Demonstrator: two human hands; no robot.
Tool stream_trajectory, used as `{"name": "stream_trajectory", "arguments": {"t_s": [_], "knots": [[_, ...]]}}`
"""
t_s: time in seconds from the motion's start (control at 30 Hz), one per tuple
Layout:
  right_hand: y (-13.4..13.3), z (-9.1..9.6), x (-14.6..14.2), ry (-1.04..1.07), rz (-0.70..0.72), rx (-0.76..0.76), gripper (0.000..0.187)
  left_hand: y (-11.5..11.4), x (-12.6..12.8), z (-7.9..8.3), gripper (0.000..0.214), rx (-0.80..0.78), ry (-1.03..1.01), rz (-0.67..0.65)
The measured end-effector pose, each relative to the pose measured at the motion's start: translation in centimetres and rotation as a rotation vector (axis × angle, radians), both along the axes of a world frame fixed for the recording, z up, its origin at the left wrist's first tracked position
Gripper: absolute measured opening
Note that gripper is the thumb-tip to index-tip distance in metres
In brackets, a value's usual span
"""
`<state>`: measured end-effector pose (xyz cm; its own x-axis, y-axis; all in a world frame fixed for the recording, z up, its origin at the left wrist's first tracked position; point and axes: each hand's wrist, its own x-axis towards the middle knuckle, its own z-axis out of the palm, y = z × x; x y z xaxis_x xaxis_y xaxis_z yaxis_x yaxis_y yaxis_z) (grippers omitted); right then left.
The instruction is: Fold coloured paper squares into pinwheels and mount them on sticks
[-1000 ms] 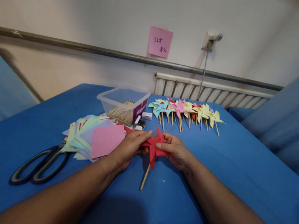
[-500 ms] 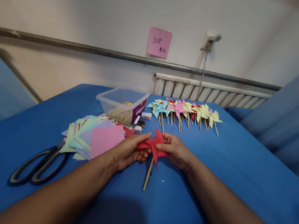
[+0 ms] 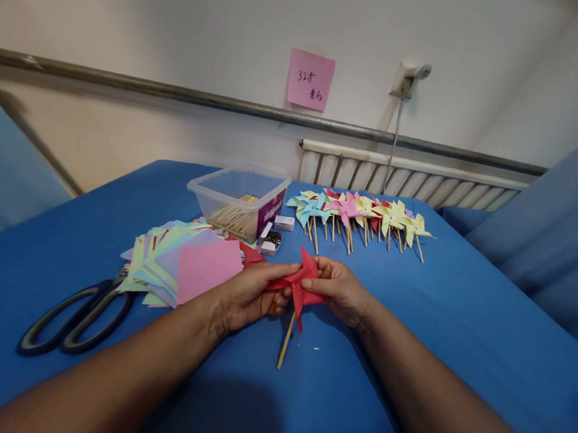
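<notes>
A red paper pinwheel (image 3: 301, 287) is held between both hands over the table's middle. Its wooden stick (image 3: 286, 345) slants down and slightly left below the blades. My left hand (image 3: 260, 289) grips the left blade, thumb on top and fingers curled beneath. On the other side, my right hand (image 3: 341, 289) pinches the pinwheel with its thumb near the centre and its fingers behind the paper. Whatever lies behind the blades is hidden.
Left are a pile of coloured paper squares (image 3: 208, 270) and large scissors (image 3: 83, 315). Behind stand a clear plastic box (image 3: 221, 216) of sticks and a small open box of pins (image 3: 271, 241). Several finished pinwheels (image 3: 347, 210) lie at the back right on the blue table (image 3: 433, 327).
My left thumb has slid a little to the right along the red blade, closer to the pinwheel's centre. My right hand keeps nearly the same hold.
</notes>
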<state>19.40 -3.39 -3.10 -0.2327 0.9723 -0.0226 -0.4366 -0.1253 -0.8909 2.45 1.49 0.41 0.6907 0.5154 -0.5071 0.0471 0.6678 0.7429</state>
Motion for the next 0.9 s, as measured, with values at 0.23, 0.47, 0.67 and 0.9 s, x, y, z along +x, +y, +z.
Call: {"name": "stream_trajectory", "arguments": {"t_s": [0.23, 0.47, 0.67, 0.9], "knots": [[-0.01, 0.11, -0.03, 0.005, 0.015, -0.005, 0.033, -0.05, 0.01, -0.29, 0.025, 0.059, -0.04, 0.017], [-0.01, 0.25, -0.04, -0.003, -0.021, -0.011, 0.033, -0.07, 0.04, -0.32, 0.035, 0.134, 0.021, 0.044], [0.05, 0.31, -0.06, 0.015, -0.014, -0.003, 0.03, 0.15, 0.12, -0.71, 0.032, 0.163, 0.024, 0.073], [0.74, 0.26, 0.34, 0.044, -0.269, -0.042, 0.03, -0.18, 0.26, -0.41, 0.041, 0.158, -0.018, 0.11]]}}
